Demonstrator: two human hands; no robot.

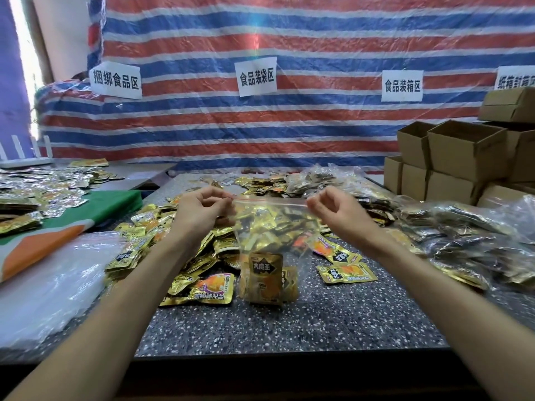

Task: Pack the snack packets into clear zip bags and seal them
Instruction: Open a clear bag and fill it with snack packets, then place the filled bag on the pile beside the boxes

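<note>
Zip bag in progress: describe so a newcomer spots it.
On the speckled table, look centre, above the loose gold packets. The zip bag hangs upright, pinched at its red-striped top corners by the left hand and right hand. Unlike the flat empty bags at left, it holds a few packets.

Gleaming gold across the snack packets (pixel 202 287), breaking into black label panels and orange-yellow pictures; carrying a thin red strip along the top of the clear zip bag (pixel 269 224); speckling white over dark grey on the table (pixel 289 328); running in red, white and blue horizontal stripes over the tarp (pixel 318 39); showing black characters on white paper signs (pixel 256 76); showing plain brown on the cardboard boxes (pixel 463 151); splitting into green, orange and pale grey bands on the cloth (pixel 58 235); glinting silver on the foil packets (pixel 43 186) at far left; clouding milky white on the stacked empty bags (pixel 58 270)
</note>
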